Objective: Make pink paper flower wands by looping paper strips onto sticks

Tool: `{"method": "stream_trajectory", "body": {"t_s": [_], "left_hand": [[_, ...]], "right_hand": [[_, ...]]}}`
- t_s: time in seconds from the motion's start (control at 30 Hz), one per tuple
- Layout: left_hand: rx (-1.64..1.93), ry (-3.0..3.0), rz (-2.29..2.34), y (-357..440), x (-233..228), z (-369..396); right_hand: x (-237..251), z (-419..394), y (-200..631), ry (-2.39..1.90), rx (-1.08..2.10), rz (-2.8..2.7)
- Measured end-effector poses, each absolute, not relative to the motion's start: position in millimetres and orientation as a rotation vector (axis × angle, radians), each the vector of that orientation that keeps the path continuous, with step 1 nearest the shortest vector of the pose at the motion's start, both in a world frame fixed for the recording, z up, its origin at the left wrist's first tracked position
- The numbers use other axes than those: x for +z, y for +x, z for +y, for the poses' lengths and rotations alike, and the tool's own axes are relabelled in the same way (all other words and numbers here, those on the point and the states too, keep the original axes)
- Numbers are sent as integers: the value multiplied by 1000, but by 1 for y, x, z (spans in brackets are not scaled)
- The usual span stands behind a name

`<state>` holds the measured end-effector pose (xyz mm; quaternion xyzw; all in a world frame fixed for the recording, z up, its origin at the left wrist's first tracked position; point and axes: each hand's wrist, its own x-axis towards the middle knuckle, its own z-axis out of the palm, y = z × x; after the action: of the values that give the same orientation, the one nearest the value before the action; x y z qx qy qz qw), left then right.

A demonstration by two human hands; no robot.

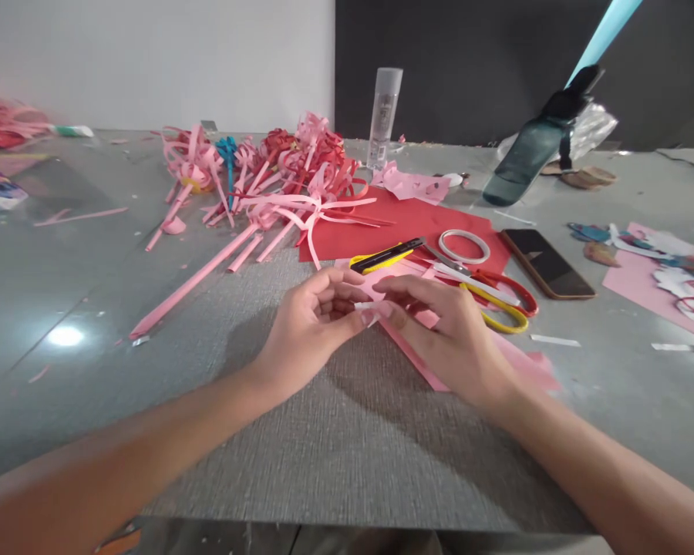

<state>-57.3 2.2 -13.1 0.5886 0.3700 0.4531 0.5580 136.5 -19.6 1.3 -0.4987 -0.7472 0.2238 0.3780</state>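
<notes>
Head view: our left hand (312, 320) and right hand (449, 327) pinch a white strip (362, 306), possibly tape, at seven o'clock from the cutter (386, 255); it should be light, flimsy, best held by its ends.

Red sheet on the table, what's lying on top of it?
On the red sheet lie a white ring-shaped roll, part of the scissors and, near its front edge, the cutter. Pink strips overlap its left side. Anything underneath is covered.
</notes>
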Motion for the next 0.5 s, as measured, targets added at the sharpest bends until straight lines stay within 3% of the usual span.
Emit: {"method": "stream_trajectory", "body": {"t_s": [0.5], "left_hand": [[1050,1472,974,-62,-15,7]], "right_hand": [[-15,-10,136,-1210,999,-1690]]}}
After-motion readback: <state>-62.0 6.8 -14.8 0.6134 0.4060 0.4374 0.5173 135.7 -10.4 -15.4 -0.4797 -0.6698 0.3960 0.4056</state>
